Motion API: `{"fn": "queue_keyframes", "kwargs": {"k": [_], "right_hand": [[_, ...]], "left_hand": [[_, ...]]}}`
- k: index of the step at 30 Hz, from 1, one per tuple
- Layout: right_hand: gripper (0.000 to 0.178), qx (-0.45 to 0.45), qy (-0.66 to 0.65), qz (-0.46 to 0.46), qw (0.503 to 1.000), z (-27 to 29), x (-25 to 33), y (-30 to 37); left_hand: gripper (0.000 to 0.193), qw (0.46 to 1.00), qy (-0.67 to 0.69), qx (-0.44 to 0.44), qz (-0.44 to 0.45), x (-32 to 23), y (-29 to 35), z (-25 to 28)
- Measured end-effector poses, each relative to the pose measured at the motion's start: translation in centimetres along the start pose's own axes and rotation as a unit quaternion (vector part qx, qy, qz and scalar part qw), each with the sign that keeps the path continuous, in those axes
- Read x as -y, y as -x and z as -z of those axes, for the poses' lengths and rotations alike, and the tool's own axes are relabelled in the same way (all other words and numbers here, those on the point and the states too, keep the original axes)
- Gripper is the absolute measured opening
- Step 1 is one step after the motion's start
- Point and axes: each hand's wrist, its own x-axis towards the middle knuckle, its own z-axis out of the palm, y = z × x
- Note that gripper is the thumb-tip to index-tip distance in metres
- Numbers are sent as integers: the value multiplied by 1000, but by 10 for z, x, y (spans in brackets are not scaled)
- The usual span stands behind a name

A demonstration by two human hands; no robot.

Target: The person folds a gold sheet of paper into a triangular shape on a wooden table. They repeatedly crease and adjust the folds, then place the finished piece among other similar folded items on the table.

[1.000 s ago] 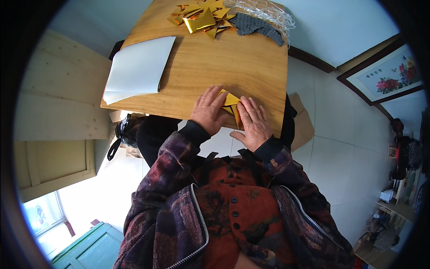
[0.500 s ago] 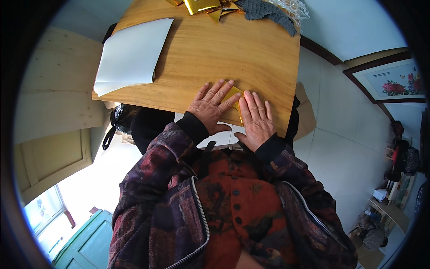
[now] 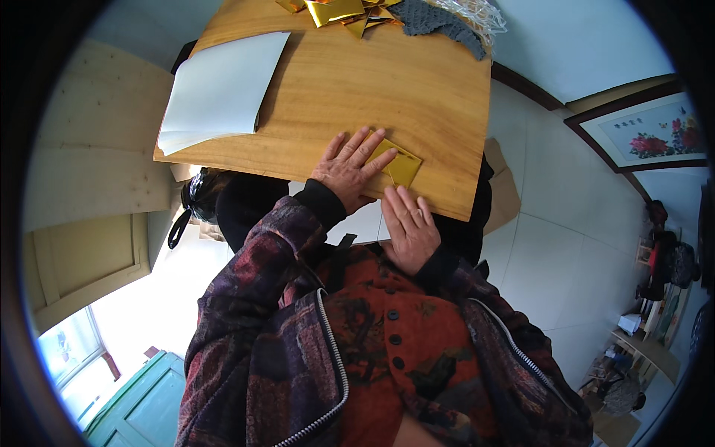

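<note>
A small folded sheet of shiny gold foil paper [image 3: 403, 168] lies flat near the front edge of the wooden table [image 3: 350, 82]. My left hand [image 3: 348, 171] presses on its left part with the fingers spread, hiding that side. At the sheet's near corner is my right hand [image 3: 410, 227], its fingers stretched out close together and the fingertips by the table edge. Whether those fingertips touch the foil I cannot tell. Neither hand grips anything.
A stack of white paper [image 3: 222, 89] lies on the table's left. At the far edge are gold foil pieces [image 3: 339, 10], a dark grey cloth [image 3: 439, 28] and a bundle of clear strands [image 3: 477, 16]. A black plastic bag [image 3: 201, 197] sits below the left edge.
My right hand has slid toward me and slightly left, off the gold foil paper, uncovering its right part. My left hand stays pressed on the sheet.
</note>
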Motion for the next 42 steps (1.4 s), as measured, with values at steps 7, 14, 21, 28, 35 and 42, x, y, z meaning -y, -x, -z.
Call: {"fn": "queue_keyframes", "kwargs": {"k": [7, 14, 21, 28, 35, 42], "right_hand": [[81, -38, 16, -84, 996, 23, -17, 4], [80, 17, 54, -53, 997, 12, -15, -1], [76, 18, 68, -22, 997, 15, -18, 3], [86, -33, -19, -41, 998, 23, -26, -21], [108, 38, 71, -25, 996, 8, -27, -41], [87, 26, 119, -20, 992, 4, -32, -37]], "left_hand": [[93, 1000, -15, 23, -4, 0, 0, 1], [92, 1000, -14, 23, -1, -1, 1, 4], [91, 1000, -4, 24, 3, 0, 0, 2], [96, 1000, 6, -13, -8, 1, 3, -3], [104, 999, 31, 1, 15, 0, 3, 0], [97, 999, 16, -10, 51, 8, 19, 3]]}}
